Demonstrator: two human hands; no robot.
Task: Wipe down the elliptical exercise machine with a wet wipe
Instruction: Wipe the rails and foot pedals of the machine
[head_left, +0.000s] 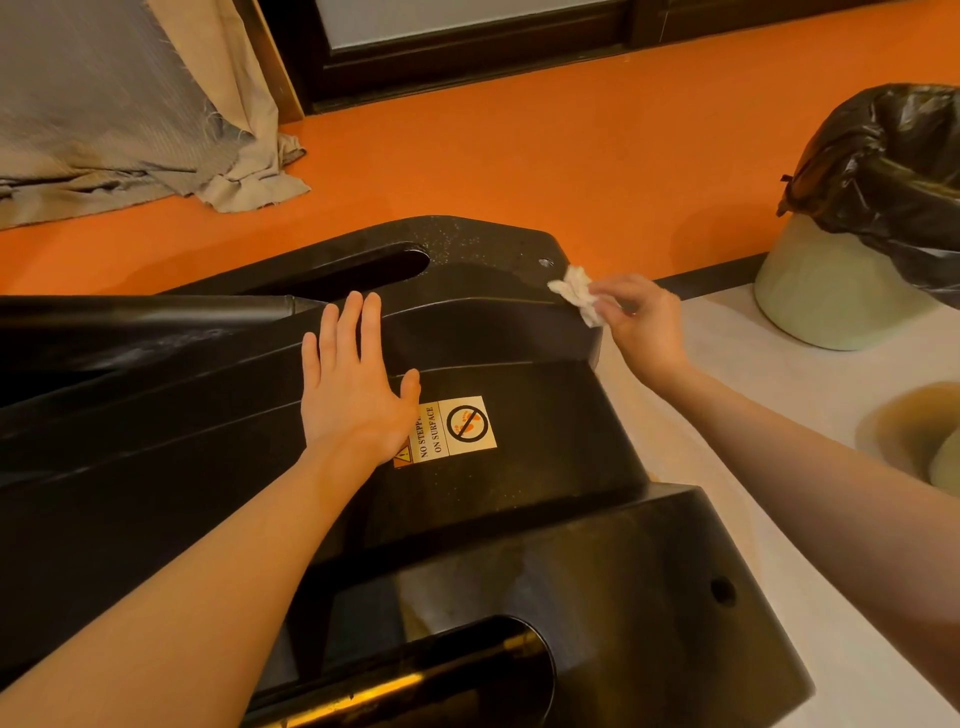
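Black elliptical machine (519, 493) housing fills the near view, its long axis running from six toward twelve o'clock. Left hand (353, 384) lies flat on the cover, fingers straight and spread, bracing. Right hand (641, 325), at two o'clock and nearer the far corner, pinches the crumpled wet wipe (576, 293) against that edge; unwiped cover lies toward nine o'clock from it.

Head view, steeply downward, close
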